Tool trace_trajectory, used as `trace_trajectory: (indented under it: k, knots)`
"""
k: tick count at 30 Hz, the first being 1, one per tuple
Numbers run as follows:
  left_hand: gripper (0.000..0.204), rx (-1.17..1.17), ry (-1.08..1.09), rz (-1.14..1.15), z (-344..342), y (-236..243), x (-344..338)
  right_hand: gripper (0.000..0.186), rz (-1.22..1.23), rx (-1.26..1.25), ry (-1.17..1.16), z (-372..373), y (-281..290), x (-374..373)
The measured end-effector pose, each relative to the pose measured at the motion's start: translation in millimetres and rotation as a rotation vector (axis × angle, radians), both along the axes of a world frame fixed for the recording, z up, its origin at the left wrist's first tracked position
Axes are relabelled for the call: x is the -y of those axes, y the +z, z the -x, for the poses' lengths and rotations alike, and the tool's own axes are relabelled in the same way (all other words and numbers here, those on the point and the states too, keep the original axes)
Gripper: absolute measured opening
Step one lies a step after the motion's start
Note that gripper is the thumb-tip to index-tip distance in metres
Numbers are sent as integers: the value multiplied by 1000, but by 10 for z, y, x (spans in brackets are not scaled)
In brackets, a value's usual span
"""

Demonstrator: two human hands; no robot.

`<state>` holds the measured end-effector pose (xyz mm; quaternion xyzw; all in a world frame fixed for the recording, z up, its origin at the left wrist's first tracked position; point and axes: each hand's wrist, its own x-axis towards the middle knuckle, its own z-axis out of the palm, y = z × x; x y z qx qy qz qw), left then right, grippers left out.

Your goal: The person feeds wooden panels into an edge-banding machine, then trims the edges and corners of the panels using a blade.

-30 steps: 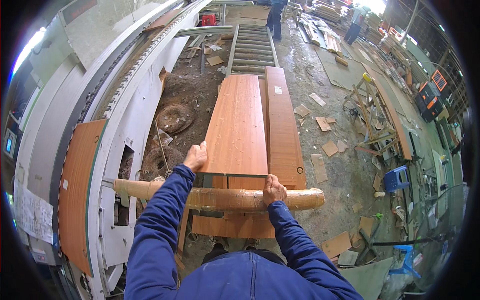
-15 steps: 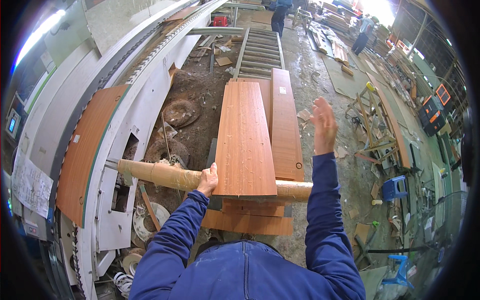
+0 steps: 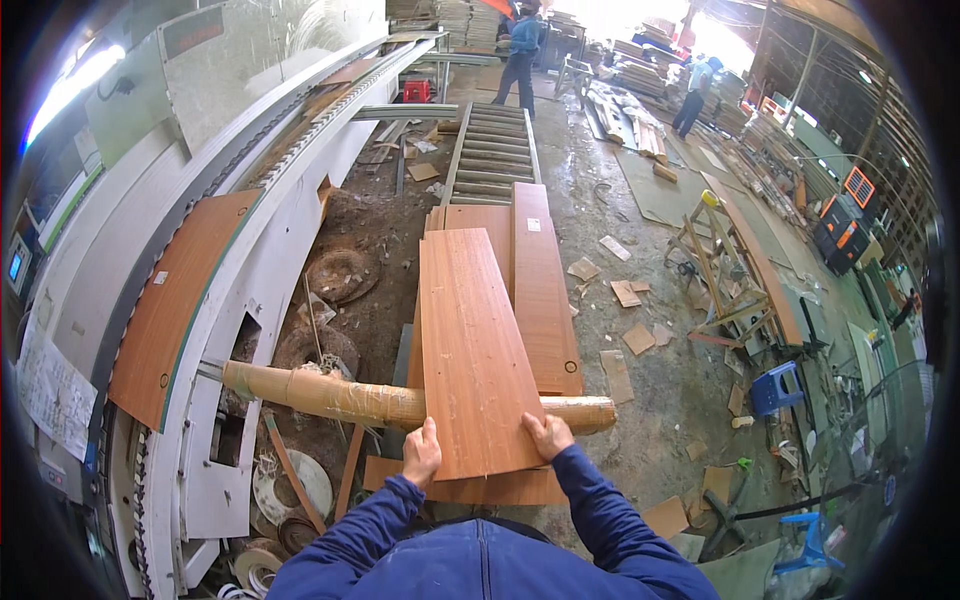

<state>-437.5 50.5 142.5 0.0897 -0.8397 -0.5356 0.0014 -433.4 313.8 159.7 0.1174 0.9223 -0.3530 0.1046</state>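
A long wood-grain board point(image 3: 470, 340) lies lengthways in front of me, its near end above a horizontal tube point(image 3: 325, 395) wrapped in cardboard and tape. My left hand point(image 3: 422, 450) grips that board at its near left edge, thumb up along the side. On the near right edge, my right hand point(image 3: 548, 437) is closed on the same board. Behind it, more reddish boards point(image 3: 540, 290) rest stacked on a metal roller rack point(image 3: 488, 150). Part of another board point(image 3: 460, 492) shows under the tube.
On my left runs a long machine point(image 3: 215, 490) carrying a wood panel point(image 3: 175, 300). A trestle point(image 3: 720, 280) with a long plank, a blue stool point(image 3: 775, 385) and scattered offcuts point(image 3: 638, 338) are at right. Two other people point(image 3: 520, 55) point(image 3: 695, 95) are farther ahead.
The board I hold has moved toward me and turned slightly, its near end lower in view. My right hand, raised off it half a second ago, now grips its right edge.
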Motion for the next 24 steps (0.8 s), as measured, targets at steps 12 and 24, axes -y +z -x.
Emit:
trace_trajectory:
  k: [12,24]
  knots:
    - [46,-160,-38,209,-376,-187,204,54,258,-265,-273,-817,-397,417]
    - [44,-136,-24,129,-497,-35,182,59,315,-263,-324,-1010,-530,480]
